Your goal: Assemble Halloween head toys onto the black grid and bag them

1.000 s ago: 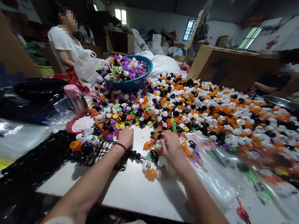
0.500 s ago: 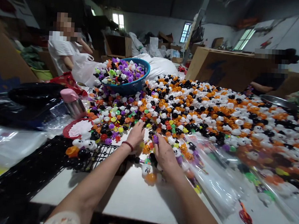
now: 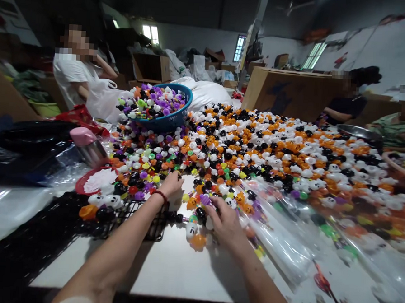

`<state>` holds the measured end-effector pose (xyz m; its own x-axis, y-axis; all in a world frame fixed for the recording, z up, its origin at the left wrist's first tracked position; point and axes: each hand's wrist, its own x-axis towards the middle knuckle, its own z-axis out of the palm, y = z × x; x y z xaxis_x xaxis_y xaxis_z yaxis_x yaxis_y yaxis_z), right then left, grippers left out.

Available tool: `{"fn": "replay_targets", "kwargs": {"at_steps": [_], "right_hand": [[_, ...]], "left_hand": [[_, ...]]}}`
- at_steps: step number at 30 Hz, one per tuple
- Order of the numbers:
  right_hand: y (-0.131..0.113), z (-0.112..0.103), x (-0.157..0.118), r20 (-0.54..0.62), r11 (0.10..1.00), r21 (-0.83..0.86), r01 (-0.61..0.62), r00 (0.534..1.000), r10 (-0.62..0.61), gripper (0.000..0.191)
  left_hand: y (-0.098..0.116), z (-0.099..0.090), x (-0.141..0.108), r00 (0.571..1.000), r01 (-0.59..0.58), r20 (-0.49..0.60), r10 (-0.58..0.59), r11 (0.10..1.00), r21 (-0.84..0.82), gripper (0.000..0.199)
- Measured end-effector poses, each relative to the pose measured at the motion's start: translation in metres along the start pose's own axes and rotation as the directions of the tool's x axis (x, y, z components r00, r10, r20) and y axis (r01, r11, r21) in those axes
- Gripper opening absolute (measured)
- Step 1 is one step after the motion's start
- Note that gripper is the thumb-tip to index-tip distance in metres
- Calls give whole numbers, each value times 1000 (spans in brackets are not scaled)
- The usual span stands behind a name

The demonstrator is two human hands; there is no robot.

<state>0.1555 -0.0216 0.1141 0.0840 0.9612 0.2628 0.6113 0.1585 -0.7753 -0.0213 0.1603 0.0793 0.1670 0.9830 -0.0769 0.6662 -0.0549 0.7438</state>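
Observation:
My right hand (image 3: 226, 221) pinches a purple ribbed plastic piece (image 3: 205, 200) between thumb and fingers. My left hand (image 3: 171, 185), with a dark red bead bracelet at its wrist, reaches to the near edge of the heap of small toys (image 3: 147, 164). Its fingers are bent together over a small dark bit; what they hold is hard to make out. Between the hands, on the white tabletop (image 3: 172, 267), lie a white ghost head (image 3: 191, 231), an orange pumpkin piece (image 3: 198, 241) and a black piece on a colourful tube (image 3: 175, 217).
A blue basket (image 3: 188, 103) full of small toys stands at the back of the heap. Left are a pink-lidded flask (image 3: 87, 143), a red dish (image 3: 80, 181) and a black grid basket (image 3: 155, 235). Clear plastic bags (image 3: 279, 237) lie right. Several people sit around.
The view has shifted slightly to the right. My left hand's fingers have drawn together at the heap. My right hand still holds the purple piece, now tilted more sideways.

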Motion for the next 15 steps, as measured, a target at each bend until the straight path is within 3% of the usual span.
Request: {"fn": "replay_targets", "kwargs": {"at_steps": [3, 5, 7, 9, 11, 15], "right_hand": [[-8, 1, -1, -26, 997, 43, 71, 997, -70, 23], [-10, 5, -2, -38, 991, 40, 130, 991, -129, 22], [-10, 10, -2, -29, 985, 18, 171, 985, -170, 23], [-9, 14, -4, -24, 981, -25, 194, 981, -194, 24], [-9, 16, -6, -16, 975, -80, 206, 978, -208, 24], [-11, 12, -12, 31, 961, -173, 217, 976, -214, 24]], "left_hand": [[6, 0, -33, 1000, 6, 22, -2, 982, -190, 38], [12, 5, -59, 998, 14, 62, 12, 915, -403, 47], [17, 10, -82, 993, 67, 119, 17, 745, -664, 48], [21, 15, -100, 985, 133, 171, 17, 555, -821, 47], [24, 19, -112, 982, 163, 187, 2, 485, -859, 45], [27, 25, -123, 985, 174, 155, -80, 467, -867, 45]]}}
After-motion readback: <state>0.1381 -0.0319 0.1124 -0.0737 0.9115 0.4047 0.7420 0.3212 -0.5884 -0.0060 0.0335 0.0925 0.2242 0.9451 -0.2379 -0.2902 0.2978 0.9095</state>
